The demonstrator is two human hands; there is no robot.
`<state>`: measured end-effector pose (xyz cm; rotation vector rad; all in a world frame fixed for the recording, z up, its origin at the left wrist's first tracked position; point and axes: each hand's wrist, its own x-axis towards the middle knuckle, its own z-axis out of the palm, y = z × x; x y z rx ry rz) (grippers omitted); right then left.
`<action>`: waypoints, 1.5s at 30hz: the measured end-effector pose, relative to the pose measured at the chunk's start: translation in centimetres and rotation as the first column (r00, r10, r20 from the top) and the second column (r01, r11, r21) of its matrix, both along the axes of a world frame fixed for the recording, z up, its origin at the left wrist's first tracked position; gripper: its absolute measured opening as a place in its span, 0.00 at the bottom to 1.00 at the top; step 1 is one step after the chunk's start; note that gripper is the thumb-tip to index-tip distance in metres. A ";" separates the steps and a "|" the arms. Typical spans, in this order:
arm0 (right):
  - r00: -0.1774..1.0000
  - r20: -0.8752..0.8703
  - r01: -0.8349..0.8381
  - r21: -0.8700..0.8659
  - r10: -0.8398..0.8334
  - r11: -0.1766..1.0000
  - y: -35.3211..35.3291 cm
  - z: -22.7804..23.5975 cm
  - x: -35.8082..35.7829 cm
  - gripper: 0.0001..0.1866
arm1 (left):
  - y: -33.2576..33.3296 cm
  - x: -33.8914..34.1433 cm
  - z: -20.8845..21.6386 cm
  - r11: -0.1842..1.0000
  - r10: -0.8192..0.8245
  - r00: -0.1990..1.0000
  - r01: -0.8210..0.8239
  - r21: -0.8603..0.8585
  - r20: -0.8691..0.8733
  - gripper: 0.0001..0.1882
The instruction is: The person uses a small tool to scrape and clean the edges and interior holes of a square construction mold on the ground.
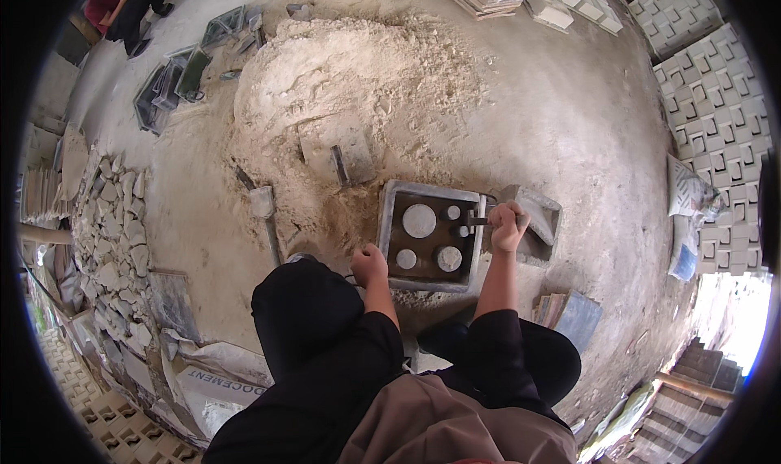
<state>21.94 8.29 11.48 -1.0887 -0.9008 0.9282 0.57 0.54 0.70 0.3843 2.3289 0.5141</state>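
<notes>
A square metal mould lies in front of me, with several round grey discs of different sizes standing in its brown inside. My right hand is closed around the handle of a small hammer, whose head is over the mould's right side, by the small discs. At the mould's left edge, my left hand is closed in a fist. A thin dark bar shows below it, but whatever the fingers grip is hidden.
Beyond the mould spreads a heap of pale sand with a flat float on it. A shovel lies left of it. Another mould leans at the right. Stacked blocks line the right wall; broken rubble lies left.
</notes>
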 end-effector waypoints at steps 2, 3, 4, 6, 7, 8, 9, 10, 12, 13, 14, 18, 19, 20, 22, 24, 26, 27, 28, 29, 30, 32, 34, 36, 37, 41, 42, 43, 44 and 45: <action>1.000 -0.021 0.005 -0.042 -0.006 0.999 0.5 0.6 0.6 0.13 | -0.3 -0.1 0.1 1.000 0.012 1.000 -0.013 -0.012 -0.024 0.16; 0.999 -0.034 0.002 -0.063 -0.004 0.998 0.9 1.3 0.5 0.13 | 0.0 -0.3 0.1 1.000 0.008 1.000 -0.008 -0.021 0.003 0.16; 1.000 -0.028 -0.002 -0.014 0.002 1.000 0.6 1.8 0.4 0.13 | 0.3 -0.4 0.2 1.000 0.003 1.000 -0.002 -0.031 0.030 0.17; 0.998 0.032 0.054 0.016 -0.054 0.998 0.0 1.2 -0.4 0.14 | -0.3 -0.7 0.2 0.999 0.003 1.000 -0.003 -0.033 0.017 0.17; 0.995 0.062 0.081 0.032 -0.083 0.996 -0.3 0.9 -0.8 0.14 | -0.1 -0.4 0.2 1.000 0.013 1.000 -0.013 -0.010 -0.016 0.16; 0.973 0.219 0.064 0.035 -0.071 0.997 0.1 0.2 -1.1 0.14 | 0.2 -0.1 0.0 1.000 0.012 0.999 -0.011 0.022 -0.041 0.16; 0.977 0.209 0.047 -0.006 -0.045 0.999 0.2 -0.1 -0.9 0.14 | 0.0 0.0 -0.1 1.000 0.003 0.999 -0.002 0.022 -0.038 0.16; 0.980 0.198 0.029 -0.046 -0.020 0.999 0.1 -0.3 -0.7 0.14 | -0.5 0.0 -0.2 1.000 -0.007 0.999 0.008 0.023 -0.035 0.16; 0.981 0.185 0.062 -0.052 -0.052 0.997 1.4 0.9 -2.0 0.15 | -0.4 -0.3 -0.2 1.000 -0.001 1.000 0.002 0.026 -0.010 0.16; 0.976 0.205 0.067 0.005 -0.067 0.998 0.9 1.8 -2.2 0.15 | -0.7 -0.7 -0.2 1.000 0.005 1.000 -0.005 0.014 0.009 0.15; 0.972 0.222 0.059 0.076 -0.075 0.995 0.5 2.7 -2.2 0.15 | 0.0 -0.8 0.1 1.000 0.023 0.999 -0.024 0.018 0.028 0.15; 0.945 0.316 0.088 0.000 -0.083 0.996 -0.2 0.8 -1.8 0.15 | 0.1 0.0 0.1 0.999 -0.014 0.998 0.017 0.040 -0.053 0.16; 0.931 0.356 0.096 -0.020 -0.082 0.995 0.3 -0.2 -1.0 0.15 | 0.2 0.4 0.0 0.999 -0.023 0.999 0.025 0.028 -0.046 0.16; 0.966 0.258 0.055 -0.089 -0.031 0.995 1.3 0.1 -1.3 0.15 | 0.4 0.3 -0.3 1.000 -0.007 0.999 0.008 0.015 -0.048 0.16; 0.960 0.270 0.087 -0.025 -0.077 0.996 0.9 1.0 -1.7 0.16 | 0.2 -0.3 -0.7 1.000 -0.014 0.999 0.014 0.005 -0.034 0.17; 0.954 0.275 0.126 -0.015 -0.117 0.992 -0.3 2.9 -2.6 0.15 | -0.5 -0.6 -0.7 1.000 -0.003 1.000 0.003 -0.003 -0.018 0.17; 0.918 0.391 0.075 -0.020 -0.062 0.997 -0.2 1.5 -2.1 0.15 | -0.3 -0.4 -0.7 1.000 -0.020 0.999 0.019 -0.020 -0.027 0.18; 0.892 0.450 0.056 -0.018 -0.042 0.998 0.2 0.7 -1.7 0.15 | 0.1 0.0 -0.5 0.999 -0.034 0.999 0.034 -0.021 -0.028 0.18; 0.908 0.419 0.024 -0.036 -0.007 0.999 0.4 -0.2 -1.3 0.15 | 0.1 0.5 0.0 0.999 -0.031 0.999 0.030 -0.032 -0.021 0.18; 0.908 0.419 0.009 -0.042 0.009 0.999 0.7 0.1 -1.5 0.15 | 0.3 0.4 0.3 1.000 -0.018 1.000 0.018 -0.026 -0.020 0.18; 0.907 0.420 -0.005 -0.048 0.025 0.999 0.7 0.4 -1.5 0.15 | 0.3 0.3 0.4 1.000 -0.006 1.000 0.006 -0.020 -0.018 0.18; 0.866 0.501 -0.036 0.087 -0.012 0.996 0.3 1.1 -1.5 0.14 | 0.2 -0.3 0.1 1.000 0.008 1.000 -0.008 -0.026 -0.001 0.18; 0.904 0.427 -0.015 0.059 -0.011 0.998 -0.4 2.6 -2.3 0.14 | 0.1 -0.7 -0.4 1.000 0.005 0.999 -0.006 -0.003 -0.041 0.18; 0.889 0.458 0.000 0.026 -0.012 1.000 -0.8 2.4 -1.7 0.15 | 0.1 -0.1 0.0 1.000 -0.024 0.999 0.024 -0.008 -0.026 0.18; 0.919 0.395 0.021 -0.028 -0.008 0.999 -0.4 1.6 -1.4 0.15 | -0.1 -0.1 -0.1 0.999 -0.031 0.999 0.030 -0.022 -0.023 0.18; 0.964 0.261 0.088 -0.095 -0.061 0.992 -0.2 1.1 -0.9 0.17 | -0.5 -0.4 -0.5 0.999 -0.030 1.000 0.030 -0.041 0.000 0.19; 0.966 0.243 0.114 -0.079 -0.092 0.990 -1.2 1.8 -1.2 0.18 | -0.3 -0.8 -0.3 0.999 -0.022 1.000 0.022 -0.041 0.000 0.19; 0.967 0.224 0.139 -0.063 -0.122 0.988 -1.7 2.2 -1.5 0.18 | 0.3 -0.8 -0.2 1.000 -0.023 1.000 0.023 -0.010 -0.013 0.19; 0.961 0.241 0.150 -0.046 -0.135 0.988 -2.3 1.6 -1.3 0.19 | 0.2 -0.6 -0.3 0.999 -0.047 0.999 0.047 0.001 -0.024 0.19; 0.965 0.250 0.113 -0.101 -0.085 0.988 -2.4 1.0 -1.3 0.19 | 0.2 -0.3 -0.2 0.997 -0.072 0.997 0.072 0.012 -0.035 0.19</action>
